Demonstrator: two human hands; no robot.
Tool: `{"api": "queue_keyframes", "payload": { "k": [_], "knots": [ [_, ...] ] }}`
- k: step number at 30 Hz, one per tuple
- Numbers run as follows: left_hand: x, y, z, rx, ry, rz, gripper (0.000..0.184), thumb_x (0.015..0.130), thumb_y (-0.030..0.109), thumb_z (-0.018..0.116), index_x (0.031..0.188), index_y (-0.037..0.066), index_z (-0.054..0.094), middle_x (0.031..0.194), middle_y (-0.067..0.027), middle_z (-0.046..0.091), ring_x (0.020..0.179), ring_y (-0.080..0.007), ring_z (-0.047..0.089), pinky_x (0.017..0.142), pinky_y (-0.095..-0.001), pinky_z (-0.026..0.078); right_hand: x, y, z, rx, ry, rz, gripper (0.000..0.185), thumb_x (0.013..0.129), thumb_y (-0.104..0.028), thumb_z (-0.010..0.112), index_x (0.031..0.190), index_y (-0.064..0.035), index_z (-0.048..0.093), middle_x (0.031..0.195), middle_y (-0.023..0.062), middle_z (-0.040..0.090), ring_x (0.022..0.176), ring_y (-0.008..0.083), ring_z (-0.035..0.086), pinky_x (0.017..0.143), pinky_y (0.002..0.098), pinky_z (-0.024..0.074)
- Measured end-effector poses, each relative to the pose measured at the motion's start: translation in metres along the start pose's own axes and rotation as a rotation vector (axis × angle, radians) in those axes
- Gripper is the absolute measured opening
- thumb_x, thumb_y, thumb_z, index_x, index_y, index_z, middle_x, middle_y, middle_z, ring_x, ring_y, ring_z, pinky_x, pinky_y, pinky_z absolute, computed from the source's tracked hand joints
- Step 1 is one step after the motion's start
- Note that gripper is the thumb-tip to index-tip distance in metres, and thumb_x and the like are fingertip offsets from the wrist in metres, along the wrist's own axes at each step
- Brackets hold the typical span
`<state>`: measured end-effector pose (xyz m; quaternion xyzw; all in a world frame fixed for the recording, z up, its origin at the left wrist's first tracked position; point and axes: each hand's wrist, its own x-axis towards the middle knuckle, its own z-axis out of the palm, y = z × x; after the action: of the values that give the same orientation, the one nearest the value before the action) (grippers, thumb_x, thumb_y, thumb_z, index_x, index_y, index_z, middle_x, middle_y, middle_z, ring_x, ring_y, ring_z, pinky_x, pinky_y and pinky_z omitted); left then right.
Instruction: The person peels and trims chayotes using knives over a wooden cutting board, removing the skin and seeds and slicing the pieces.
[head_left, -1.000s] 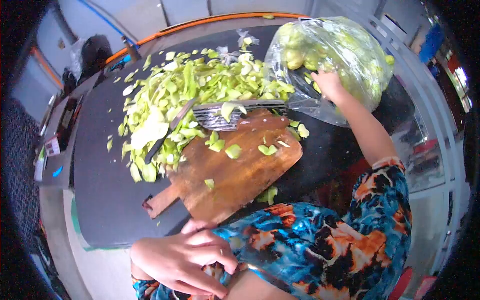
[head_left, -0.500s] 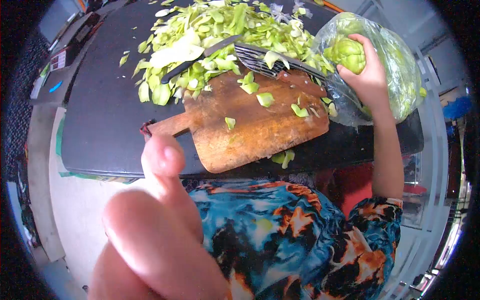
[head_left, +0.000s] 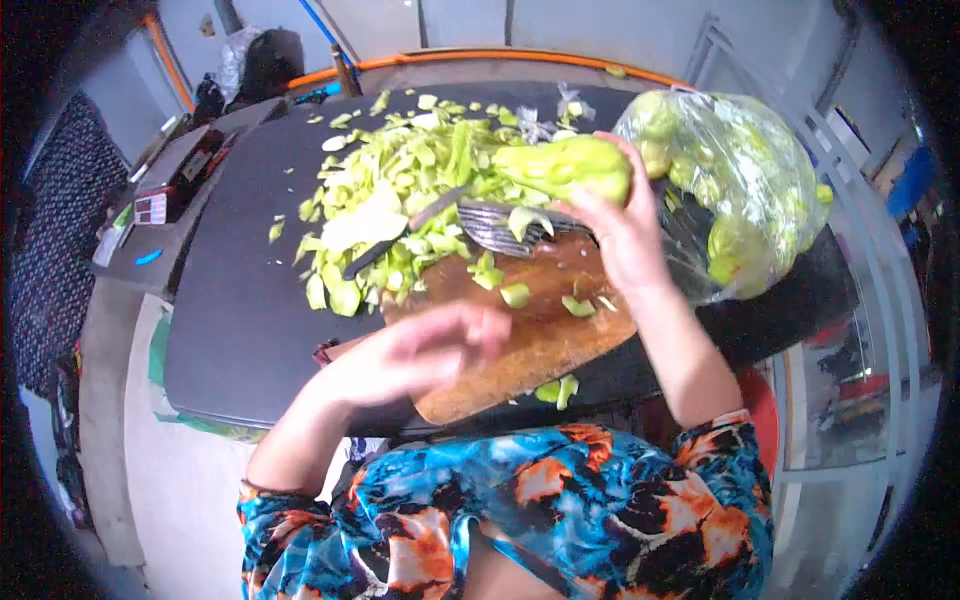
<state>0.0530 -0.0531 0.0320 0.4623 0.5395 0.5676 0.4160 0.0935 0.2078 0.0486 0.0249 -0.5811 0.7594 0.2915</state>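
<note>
A pale green chayote [head_left: 565,168] is in my right hand [head_left: 625,215], lifted over the far right of the wooden cutting board [head_left: 530,345]. My left hand [head_left: 425,350], blurred by motion, is above the board's near left side with nothing in it and its fingers apart. Under the chayote, a wide blade [head_left: 500,228] rests at the board's far edge, a slice lying on it. A black-handled knife [head_left: 378,255] lies on the big heap of green slices [head_left: 400,185]. Several loose pieces lie on the board.
A clear plastic bag [head_left: 770,190] of chayotes stands at the table's right. The dark table [head_left: 225,300] has its near edge close to my body. A side surface [head_left: 155,225] with small items is at the left, and an orange pipe [head_left: 450,55] runs along the far wall.
My right hand has brought the chayote left, out from the bag to above the board. My left hand has moved from near my body to over the board. The view has tilted up.
</note>
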Motion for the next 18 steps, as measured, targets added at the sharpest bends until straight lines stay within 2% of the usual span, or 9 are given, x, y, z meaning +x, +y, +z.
{"api": "queue_keyframes", "payload": {
  "k": [1,3,6,9,10,11,13,16,18],
  "knots": [
    [0.02,-0.009,-0.001,-0.188,0.125,-0.072,0.07,0.082,0.063,0.051,0.13,0.014,0.044,0.113,-0.0065,0.055,0.103,-0.022,0.054,0.088,-0.035,0.043,-0.001,0.007,0.008,-0.343,-0.011,-0.184,0.065,0.069,-0.01,0.074,0.124,-0.0072,0.039,0.117,0.0112,0.048,0.11,0.024,0.05,0.095,0.0367,0.0425],
    [0.048,-0.021,-0.019,-0.815,0.074,-0.017,0.061,0.092,0.055,0.04,0.136,0.013,0.034,0.121,-0.0095,0.052,0.113,-0.0235,0.051,0.097,-0.0411,0.04,-0.008,0.018,0.026,-0.647,-0.157,-0.425,0.07,0.067,-0.013,0.076,0.125,-0.0067,0.038,0.124,0.0151,0.042,0.119,0.0285,0.042,0.101,0.0415,0.0354],
    [0.061,-0.009,-0.017,-0.809,0.281,-0.047,0.059,0.093,0.053,0.038,0.138,0.016,0.029,0.128,-0.01,0.047,0.117,-0.0263,0.049,0.089,-0.0427,0.049,-0.017,0.028,0.039,-0.875,-0.596,-0.592,0.086,0.065,-0.018,0.08,0.135,-0.0071,0.032,0.136,0.0171,0.034,0.129,0.0351,0.032,0.108,0.0443,0.0266],
    [0.061,-0.038,-0.028,-0.544,0.441,0.006,0.066,0.085,0.041,0.061,0.137,0.013,0.03,0.129,-0.0101,0.046,0.115,-0.0249,0.05,0.087,-0.0427,0.049,-0.016,0.013,0.027,-1.028,-0.61,-0.45,0.079,0.068,-0.027,0.075,0.134,-0.0087,0.034,0.133,0.0165,0.035,0.124,0.0372,0.038,0.104,0.0445,0.0334],
    [0.057,-0.04,-0.036,-0.363,0.537,-0.069,0.078,0.075,0.032,0.074,0.136,0.009,0.031,0.124,-0.0111,0.049,0.111,-0.0214,0.051,0.092,-0.0386,0.044,-0.011,0.008,0.015,-1.091,-0.616,-0.369,0.071,0.069,-0.03,0.074,0.127,-0.0065,0.041,0.125,0.0171,0.043,0.114,0.036,0.047,0.098,0.042,0.0391],
    [0.057,-0.043,-0.043,-0.134,0.596,-0.013,0.081,0.073,0.03,0.077,0.136,0.007,0.031,0.122,-0.0115,0.05,0.11,-0.0206,0.051,0.092,-0.0368,0.043,-0.006,0.011,-0.002,-1.166,-0.654,-0.257,0.065,0.069,-0.03,0.075,0.121,-0.0054,0.045,0.117,0.0169,0.049,0.105,0.0346,0.053,0.092,0.0414,0.0426],
    [0.059,-0.05,-0.054,0.323,0.71,0.097,0.087,0.067,0.026,0.082,0.134,0.004,0.031,0.117,-0.0123,0.053,0.108,-0.019,0.051,0.094,-0.0331,0.041,-0.002,0.021,-0.028,-1.392,-0.704,-0.059,0.061,0.068,-0.029,0.075,0.116,-0.0029,0.047,0.112,0.0173,0.053,0.104,0.034,0.053,0.089,0.0422,0.0433],
    [0.057,-0.044,-0.05,0.214,0.805,0.079,0.089,0.061,0.022,0.085,0.131,0.002,0.034,0.112,-0.0141,0.055,0.106,-0.0191,0.052,0.093,-0.0311,0.041,-0.004,0.045,-0.03,-1.444,-0.652,-0.122,0.046,0.07,-0.022,0.074,0.102,-0.002,0.049,0.098,0.0158,0.057,0.094,0.0343,0.056,0.08,0.041,0.0451],
    [0.057,-0.049,-0.049,0.162,0.844,0.122,0.09,0.06,0.024,0.086,0.13,0.002,0.035,0.11,-0.0145,0.056,0.105,-0.0196,0.052,0.093,-0.0323,0.041,-0.005,0.047,-0.032,-1.482,-0.588,-0.002,0.044,0.071,-0.022,0.073,0.1,-0.0012,0.048,0.093,0.0168,0.058,0.091,0.0352,0.057,0.078,0.0411,0.0457]
  ]
}}
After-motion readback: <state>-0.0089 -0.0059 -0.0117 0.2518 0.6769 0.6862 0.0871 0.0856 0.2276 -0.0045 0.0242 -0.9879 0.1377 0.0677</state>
